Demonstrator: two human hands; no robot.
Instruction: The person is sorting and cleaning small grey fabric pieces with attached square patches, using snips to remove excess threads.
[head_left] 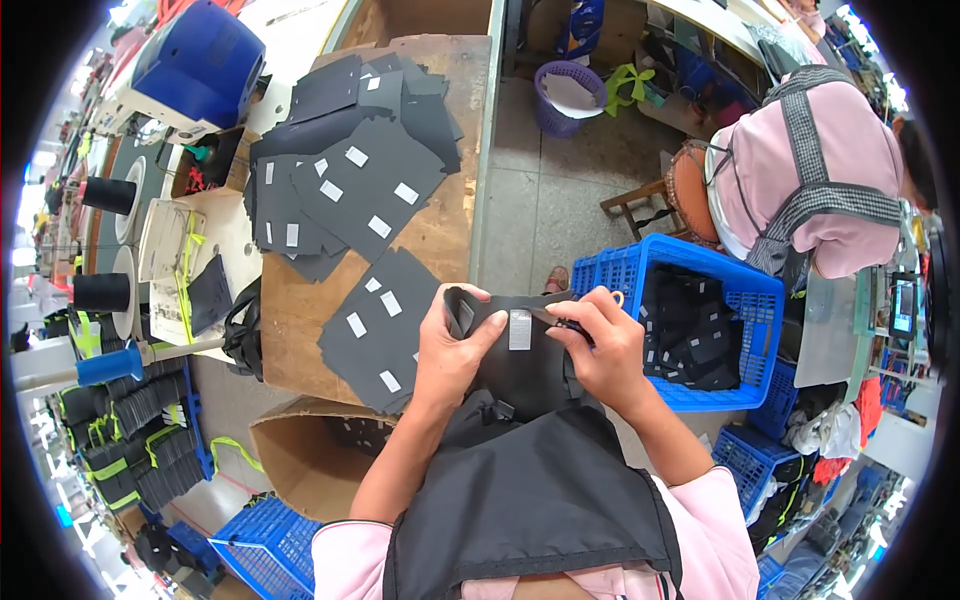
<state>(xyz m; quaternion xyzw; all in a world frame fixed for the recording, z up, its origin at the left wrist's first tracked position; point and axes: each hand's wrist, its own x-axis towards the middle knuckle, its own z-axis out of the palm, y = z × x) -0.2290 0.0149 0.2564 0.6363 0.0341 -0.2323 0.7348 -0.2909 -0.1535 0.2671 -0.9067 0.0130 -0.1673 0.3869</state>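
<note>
My left hand (448, 348) is closed on a dark fabric piece (508, 375), its thumb on the front face next to a light grey rectangular patch (520, 332). The piece is held up in front of my black apron (530, 500). In my right hand (612, 350) is a pair of small thread snips (570, 326), mostly hidden by the fingers, with a yellow loop showing behind them. The blades point left, toward the edge of the piece beside the patch. Left of my hands, a flat dark panel with white patches (375, 320) lies on the wooden board.
Stacked dark panels (365, 185) cover the far part of the wooden board (455, 225). A blue crate (690, 398) of dark pieces stands at right, near a seated person (810, 180). A cardboard box (290, 450) is below the board. Thread cones (105, 292) stand left.
</note>
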